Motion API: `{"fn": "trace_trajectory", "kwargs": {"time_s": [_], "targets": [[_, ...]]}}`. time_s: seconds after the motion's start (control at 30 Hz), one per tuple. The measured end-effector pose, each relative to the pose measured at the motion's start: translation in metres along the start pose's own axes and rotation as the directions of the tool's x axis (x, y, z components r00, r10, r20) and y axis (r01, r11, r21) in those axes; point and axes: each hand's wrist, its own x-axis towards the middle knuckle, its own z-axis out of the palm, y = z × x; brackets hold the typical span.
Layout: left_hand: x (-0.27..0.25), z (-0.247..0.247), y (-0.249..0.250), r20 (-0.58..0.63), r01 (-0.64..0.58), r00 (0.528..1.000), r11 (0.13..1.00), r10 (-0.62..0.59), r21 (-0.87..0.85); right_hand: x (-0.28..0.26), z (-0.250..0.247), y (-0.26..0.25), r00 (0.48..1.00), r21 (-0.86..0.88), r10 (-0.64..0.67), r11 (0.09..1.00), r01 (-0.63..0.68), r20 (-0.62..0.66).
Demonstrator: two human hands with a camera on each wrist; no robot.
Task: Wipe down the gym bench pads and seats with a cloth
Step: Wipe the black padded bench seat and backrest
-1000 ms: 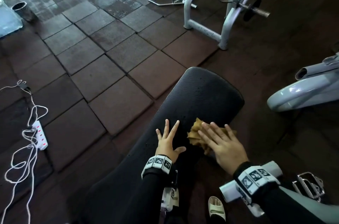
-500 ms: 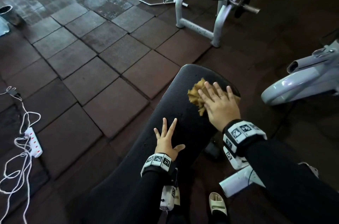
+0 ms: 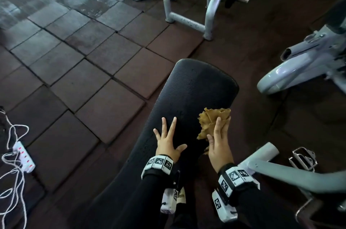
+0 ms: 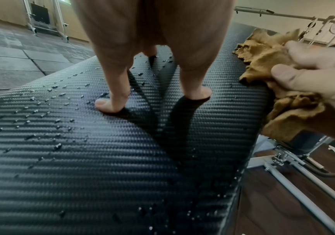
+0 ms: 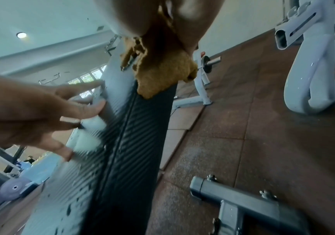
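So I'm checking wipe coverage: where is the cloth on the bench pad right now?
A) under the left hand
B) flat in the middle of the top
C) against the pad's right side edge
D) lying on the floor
C: the right hand presses the cloth against the right side edge of the bench pad.

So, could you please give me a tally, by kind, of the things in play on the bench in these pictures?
Hands: 2, the left hand flat on the pad, the right hand pressing the cloth to the pad's right edge.
Cloths: 1, the brown cloth.
Bench pads: 1, the black bench pad, beaded with droplets.
Total: 4.
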Motion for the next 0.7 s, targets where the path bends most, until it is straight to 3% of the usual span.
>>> {"fn": "trace_trajectory", "kwargs": {"time_s": [0.17,0.27,0.4,0.53,0.7], "targets": [[0.002,0.001,-0.002,0.015,-0.009,1.0,1.0,0.009,0.015,-0.009,0.011,0.003,0.999,0.08,0.041,0.996,-0.043,0.022],[0.001,0.001,-0.004,0.019,-0.025,1.0,1.0,0.025,0.017,0.005,0.004,-0.003,0.998,0.067,0.06,0.996,-0.058,-0.034],[0.0,0.001,-0.003,0.026,-0.04,0.999,0.999,0.039,0.029,0.067,-0.023,-0.012,0.972,0.016,0.091,0.996,-0.09,-0.215],[-0.001,0.0,0.0,0.021,-0.039,0.999,0.997,0.038,0.061,0.119,-0.048,-0.016,0.943,0.059,0.246,0.969,-0.239,-0.225],[-0.003,-0.002,0.0,0.02,-0.048,0.999,0.997,0.047,0.06,0.087,-0.032,-0.014,0.944,0.159,0.249,0.963,-0.218,-0.214]]}}
